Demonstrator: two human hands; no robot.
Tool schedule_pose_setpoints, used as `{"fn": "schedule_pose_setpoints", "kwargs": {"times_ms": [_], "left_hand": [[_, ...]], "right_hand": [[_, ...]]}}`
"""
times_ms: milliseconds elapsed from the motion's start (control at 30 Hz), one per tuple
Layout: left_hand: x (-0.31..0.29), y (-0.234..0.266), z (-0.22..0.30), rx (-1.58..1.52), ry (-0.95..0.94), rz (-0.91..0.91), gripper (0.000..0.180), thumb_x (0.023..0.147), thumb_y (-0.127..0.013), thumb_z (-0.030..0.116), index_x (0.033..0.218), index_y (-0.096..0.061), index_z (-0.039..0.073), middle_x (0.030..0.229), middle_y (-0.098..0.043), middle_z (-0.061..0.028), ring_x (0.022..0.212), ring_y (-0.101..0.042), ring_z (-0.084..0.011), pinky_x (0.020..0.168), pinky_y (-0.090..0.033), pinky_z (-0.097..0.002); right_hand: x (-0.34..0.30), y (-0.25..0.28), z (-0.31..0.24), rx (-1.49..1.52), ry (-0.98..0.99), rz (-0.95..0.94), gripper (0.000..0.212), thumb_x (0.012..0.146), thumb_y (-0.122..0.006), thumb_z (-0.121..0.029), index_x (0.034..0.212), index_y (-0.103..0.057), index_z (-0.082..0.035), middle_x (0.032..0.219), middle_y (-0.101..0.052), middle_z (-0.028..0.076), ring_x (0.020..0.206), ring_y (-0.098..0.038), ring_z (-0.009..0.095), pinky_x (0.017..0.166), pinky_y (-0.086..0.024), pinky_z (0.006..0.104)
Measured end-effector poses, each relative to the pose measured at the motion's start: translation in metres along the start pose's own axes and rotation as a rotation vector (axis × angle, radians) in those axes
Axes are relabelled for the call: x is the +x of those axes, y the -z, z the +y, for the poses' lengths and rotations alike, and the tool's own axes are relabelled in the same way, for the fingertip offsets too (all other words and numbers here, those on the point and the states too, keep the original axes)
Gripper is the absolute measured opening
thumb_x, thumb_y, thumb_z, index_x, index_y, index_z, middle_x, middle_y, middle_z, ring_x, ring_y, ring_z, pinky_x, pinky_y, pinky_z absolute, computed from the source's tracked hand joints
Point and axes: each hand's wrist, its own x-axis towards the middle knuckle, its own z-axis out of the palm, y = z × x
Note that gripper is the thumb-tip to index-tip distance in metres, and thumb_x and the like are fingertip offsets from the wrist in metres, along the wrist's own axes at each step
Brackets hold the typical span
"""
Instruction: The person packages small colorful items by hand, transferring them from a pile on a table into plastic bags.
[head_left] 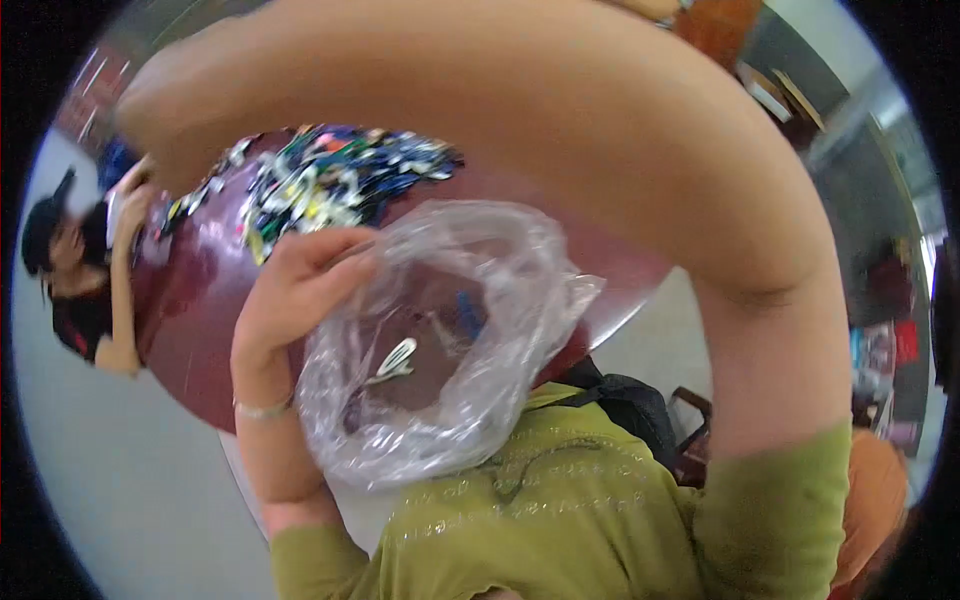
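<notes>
My left hand pinches the upper left rim of a clear plastic bag, its fingers closed on the film. The bag's mouth gapes wide toward me. Inside lie a white snap hair clip and a narrow blue piece, too blurred to name. Across the top of the view, very close, arches my right forearm; its hand cannot be seen. Beyond the bag, a heap of small multicoloured pieces, which look like hair clips, is spread on the dark red table.
At the table's left side sits another person in a black cap and dark shirt, with raised forearms. A dark bag or strap lies beside my lap. Goods stand along the right. Something orange is behind my right sleeve.
</notes>
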Motion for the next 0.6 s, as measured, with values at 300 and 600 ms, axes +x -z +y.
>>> {"fn": "schedule_pose_setpoints", "kwargs": {"times_ms": [300, 600], "left_hand": [[-0.009, 0.003, -0.012, -0.178, -0.04, -0.054, 0.023, 0.088, -0.06, 0.016, 0.102, -0.065, -0.001, 0.076, -0.064, 0.001, 0.065, -0.052, -0.0027, 0.058, -0.045, -0.0208], [-0.01, 0.004, -0.003, 0.028, -0.217, -0.151, 0.042, 0.078, -0.068, 0.023, 0.112, -0.06, -0.001, 0.084, -0.066, -0.0051, 0.073, -0.06, -0.0104, 0.067, -0.048, -0.0248]], "right_hand": [[-0.121, 0.011, 0.013, 0.577, 0.216, 0.052, 0.005, 0.074, -0.066, -0.006, 0.071, -0.063, -0.002, 0.065, -0.059, 0.005, 0.052, -0.053, 0.016, 0.048, -0.042, 0.0278], [-0.145, -0.026, 0.075, 0.448, -0.362, 0.127, 0.012, 0.074, -0.07, -0.009, 0.081, -0.066, -0.001, 0.072, -0.063, 0.009, 0.063, -0.059, 0.017, 0.057, -0.046, 0.0269]]}}
